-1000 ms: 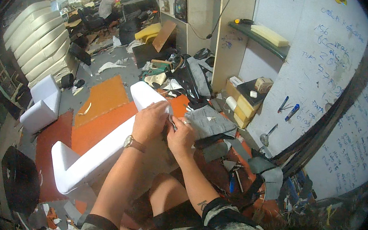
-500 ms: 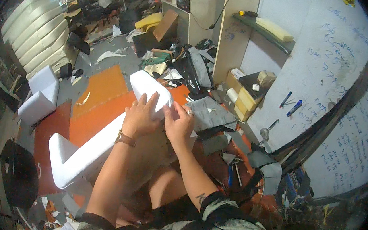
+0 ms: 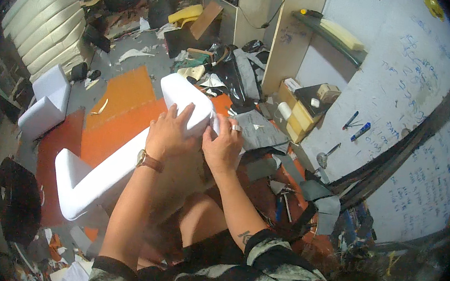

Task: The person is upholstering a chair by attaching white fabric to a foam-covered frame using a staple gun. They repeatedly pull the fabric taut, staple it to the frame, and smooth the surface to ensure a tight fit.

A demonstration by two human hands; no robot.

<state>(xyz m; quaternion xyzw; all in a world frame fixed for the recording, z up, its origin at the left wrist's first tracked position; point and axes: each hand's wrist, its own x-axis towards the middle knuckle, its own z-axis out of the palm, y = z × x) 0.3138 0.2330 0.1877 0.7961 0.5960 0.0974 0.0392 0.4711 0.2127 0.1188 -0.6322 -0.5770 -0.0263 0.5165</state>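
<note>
Littered floor (image 3: 161, 69), left hand (image 3: 169, 136) (palm-down) on padding (image 3: 109, 169)

My watch (image 3: 141, 157): brown strap (image 3: 153, 163), at eight o'clock.
My ring (image 3: 235, 127): pale, on right hand (image 3: 221, 145).
My shirt (image 3: 210, 277): black, pale-patched, six o'clock.

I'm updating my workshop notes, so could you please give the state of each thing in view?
White padded piece, handled at its far end
Left hand, fingers spread on it
Right hand, fingers curled at its edge
Cream padded pieces, stacked
Amber sheet, spread flat
Wristwatch, strapped on
</note>
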